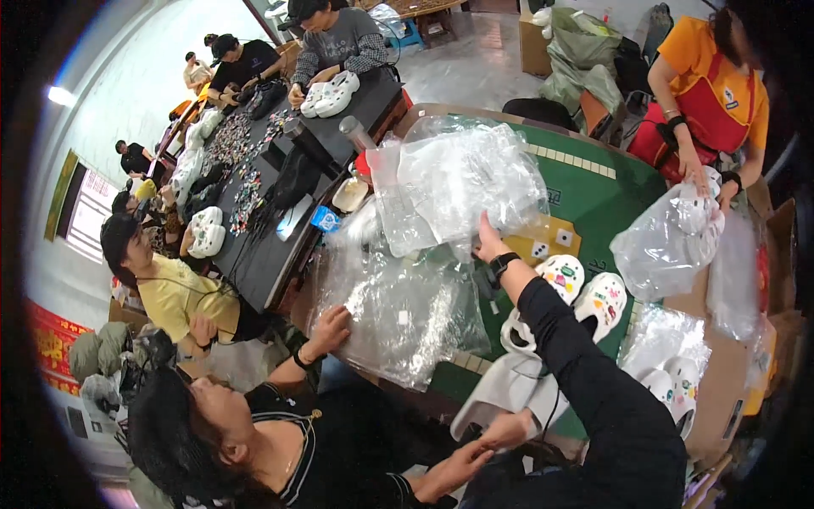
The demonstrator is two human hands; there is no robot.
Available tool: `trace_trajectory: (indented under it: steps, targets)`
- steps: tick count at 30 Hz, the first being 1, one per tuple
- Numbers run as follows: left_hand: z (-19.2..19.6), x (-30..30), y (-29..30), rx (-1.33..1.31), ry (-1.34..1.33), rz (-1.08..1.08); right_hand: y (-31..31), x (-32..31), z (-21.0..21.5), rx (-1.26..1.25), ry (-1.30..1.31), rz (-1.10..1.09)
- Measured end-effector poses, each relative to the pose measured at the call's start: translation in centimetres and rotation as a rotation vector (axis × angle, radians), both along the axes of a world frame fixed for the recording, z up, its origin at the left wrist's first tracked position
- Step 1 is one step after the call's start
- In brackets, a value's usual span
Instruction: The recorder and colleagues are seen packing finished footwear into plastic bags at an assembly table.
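My right hand (486, 240), at the end of a black sleeve with a black wrist watch, reaches up over the green table (610, 195) and grips the lower edge of a crumpled clear plastic bag (466, 178). Just right of my forearm lie two white clogs (585, 288) decorated with coloured charms. A white cloth-like sheet (509, 382) hangs under my arm at the table edge. My left hand is out of view.
A co-worker at lower left rests one hand (331, 327) on a flat pile of clear bags (398, 314); the other hand (500, 433) is by the white sheet. A person in an orange shirt bags a clog (670, 242). More clogs lie in a cardboard box (721, 382). A black table (254, 246) stands left.
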State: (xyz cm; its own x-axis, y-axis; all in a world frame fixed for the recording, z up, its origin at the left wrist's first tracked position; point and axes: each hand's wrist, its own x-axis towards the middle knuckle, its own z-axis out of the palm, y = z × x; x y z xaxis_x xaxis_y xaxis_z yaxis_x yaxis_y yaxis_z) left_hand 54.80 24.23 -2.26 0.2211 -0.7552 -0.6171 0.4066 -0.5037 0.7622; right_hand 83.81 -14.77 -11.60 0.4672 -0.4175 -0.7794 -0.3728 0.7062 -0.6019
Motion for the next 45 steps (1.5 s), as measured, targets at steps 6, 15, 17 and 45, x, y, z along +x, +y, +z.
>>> trace_trajectory:
  steps: [6,15,17,45]
  targets:
    - [2.9,3.0,-0.9,0.068,-0.052,0.021,2.6,5.4,0.0,0.325,-0.21,-0.778]
    - [0.4,4.4,1.1,0.113,-0.136,0.078,-2.9,7.4,-0.9,0.156,-0.37,-0.7]
    - [2.5,4.6,-0.2,0.128,-0.164,0.381,-4.0,7.3,-0.8,0.155,-0.38,-0.731]
    - [4.6,3.2,-1.9,-0.191,-0.804,-0.012,-11.6,7.7,16.8,-0.479,-1.115,-0.327]
